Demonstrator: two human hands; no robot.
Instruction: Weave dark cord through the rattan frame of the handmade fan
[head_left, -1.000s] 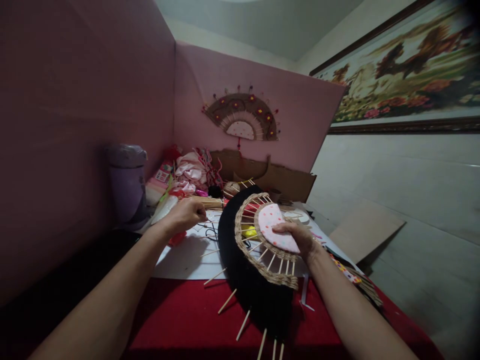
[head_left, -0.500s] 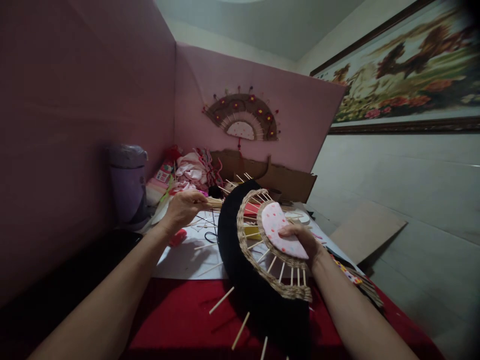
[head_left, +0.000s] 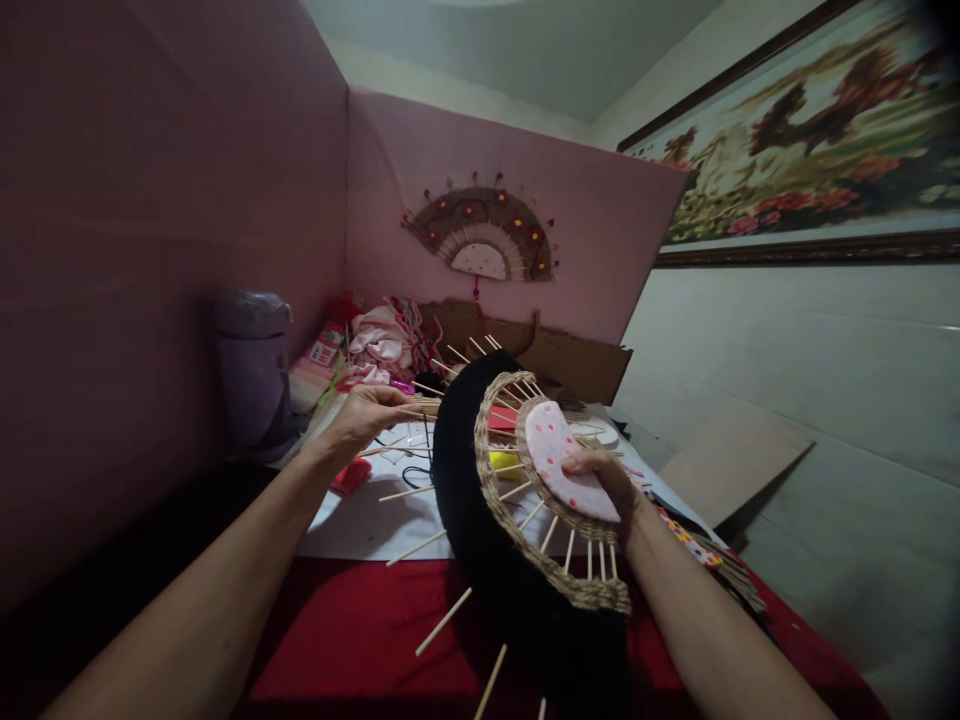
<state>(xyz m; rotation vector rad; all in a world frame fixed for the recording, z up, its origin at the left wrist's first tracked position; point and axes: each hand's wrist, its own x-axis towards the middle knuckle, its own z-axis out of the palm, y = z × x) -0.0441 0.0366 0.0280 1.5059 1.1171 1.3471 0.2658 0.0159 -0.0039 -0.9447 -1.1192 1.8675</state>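
At far left, a purple container (head_left: pixel 253 378) was seen beside the pink panel (head_left: pixel 161 200), followed by heaped pink cloth (head_left: pixel 381 340). The left hand (head_left: pixel 371 408) was held near the stick tips, fingers bent; whether anything was gripped could not be told. The half-round black fan (head_left: pixel 510 565) was raised above the white sheet (head_left: pixel 337 540) and red tablecloth (head_left: pixel 337 640), so part of the table was blocked; a yellow object (head_left: pixel 504 462) was glimpsed through its gaps. Its dotted centre (head_left: pixel 551 440) was clasped by the right hand (head_left: pixel 611 482), thumb in front.
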